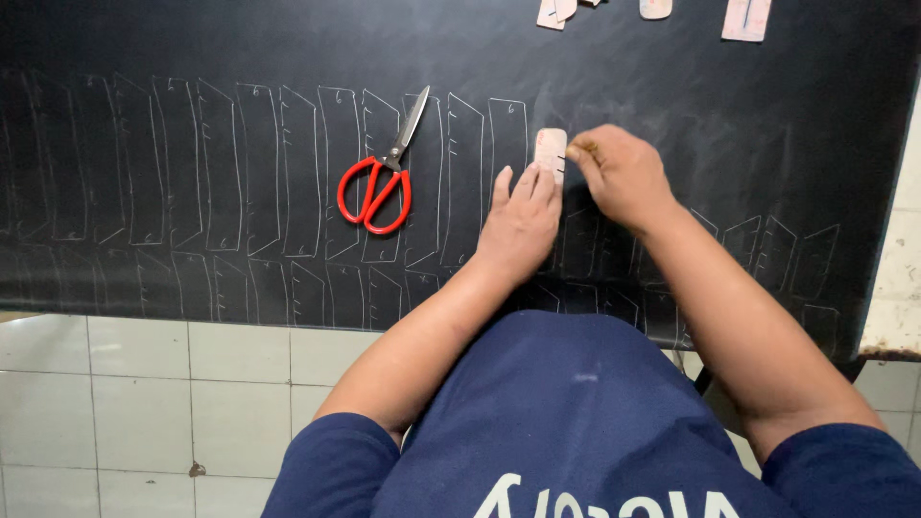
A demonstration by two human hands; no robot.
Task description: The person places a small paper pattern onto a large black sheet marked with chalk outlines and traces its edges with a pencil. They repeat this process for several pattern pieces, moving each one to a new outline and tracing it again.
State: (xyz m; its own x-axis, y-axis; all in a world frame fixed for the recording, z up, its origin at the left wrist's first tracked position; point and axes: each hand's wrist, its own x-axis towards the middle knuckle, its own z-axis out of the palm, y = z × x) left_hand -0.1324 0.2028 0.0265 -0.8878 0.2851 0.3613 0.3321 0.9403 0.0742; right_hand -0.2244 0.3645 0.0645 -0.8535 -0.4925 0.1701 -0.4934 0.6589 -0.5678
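Observation:
A black sheet (672, 77) covers the table, marked with rows of chalk-outlined narrow shapes. My left hand (521, 219) lies flat on it, fingers pressing down a small pale template (551, 149). Beside it, my right hand (622, 176) pinches a small yellowish marking piece (578, 150) against the template's right edge. Red-handled scissors (382, 180) rest on the sheet to the left of my left hand, blades pointing up and right.
Several pale template pieces (746, 17) lie at the far edge of the sheet. A white worn table edge (897, 288) shows at the right. White floor tiles (144, 403) lie below the sheet's near edge.

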